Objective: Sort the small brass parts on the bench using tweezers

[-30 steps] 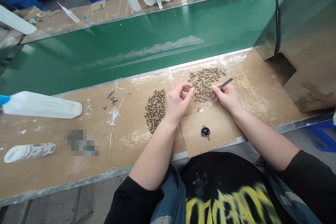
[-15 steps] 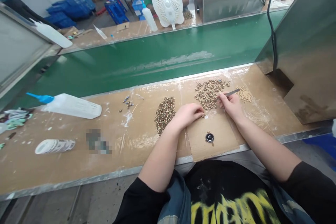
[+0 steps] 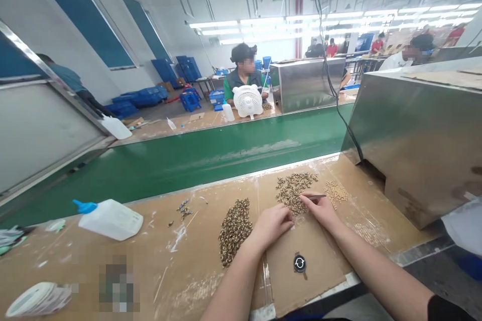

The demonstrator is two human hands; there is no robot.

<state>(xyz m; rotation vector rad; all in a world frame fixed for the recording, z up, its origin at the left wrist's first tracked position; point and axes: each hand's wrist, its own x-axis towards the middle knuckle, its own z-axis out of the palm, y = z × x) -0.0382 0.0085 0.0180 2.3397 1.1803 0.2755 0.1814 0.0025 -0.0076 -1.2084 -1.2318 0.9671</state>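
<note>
Two hands met at near edge of loose brass pile (image 3: 294,191). Right hand (image 3: 320,209) pinched thin dark tool (image 3: 316,196), pointing right. Left hand (image 3: 271,222) curled, grip unclear, slightly nearer body.

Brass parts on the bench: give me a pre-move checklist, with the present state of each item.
1. Right hand has the dark thin tool pinched in its fingers: ok.
2. Tool tip at the loose pile of brass parts: ok, it lies at the pile's near edge.
3. Left hand on the bench by the pile: ok; whether it holds a part, cannot tell.
4. Piles kept apart: ok, the dense pile on the left, loose pile and pale small pile show bare bench between them.
5. Cardboard sheet in front, with the small black round piece on it: ok.
6. Glue bottle upright: not ok, it lies on its side.
</note>
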